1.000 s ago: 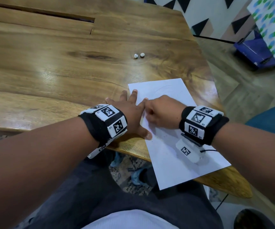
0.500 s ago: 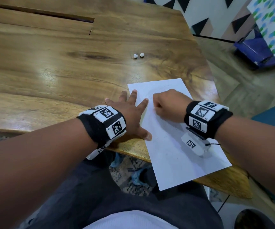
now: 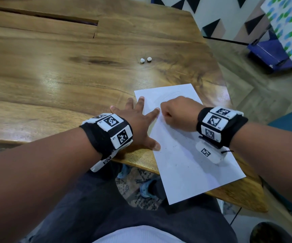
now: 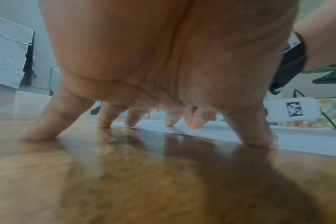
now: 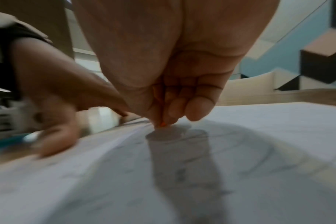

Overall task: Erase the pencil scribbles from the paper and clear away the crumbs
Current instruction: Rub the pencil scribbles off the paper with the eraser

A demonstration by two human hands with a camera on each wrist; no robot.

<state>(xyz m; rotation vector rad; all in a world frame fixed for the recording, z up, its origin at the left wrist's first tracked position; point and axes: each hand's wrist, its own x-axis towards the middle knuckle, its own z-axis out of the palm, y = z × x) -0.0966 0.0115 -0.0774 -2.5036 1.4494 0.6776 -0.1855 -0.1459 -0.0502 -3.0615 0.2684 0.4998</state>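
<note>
Left hand [image 3: 138, 122], fingers spread flat, presses the paper [image 3: 185, 155] edge at the bench [image 3: 54, 76] near edge. Right hand [image 3: 180, 114] pinches an orange eraser [image 5: 163, 124] on the paper.

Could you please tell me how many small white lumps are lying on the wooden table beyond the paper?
2: the left lump and the right lump sit side by side on the table, beyond the paper. Others may be hidden.

One paper [image 3: 185, 155], two white pellets [image 3: 145, 59].
</note>
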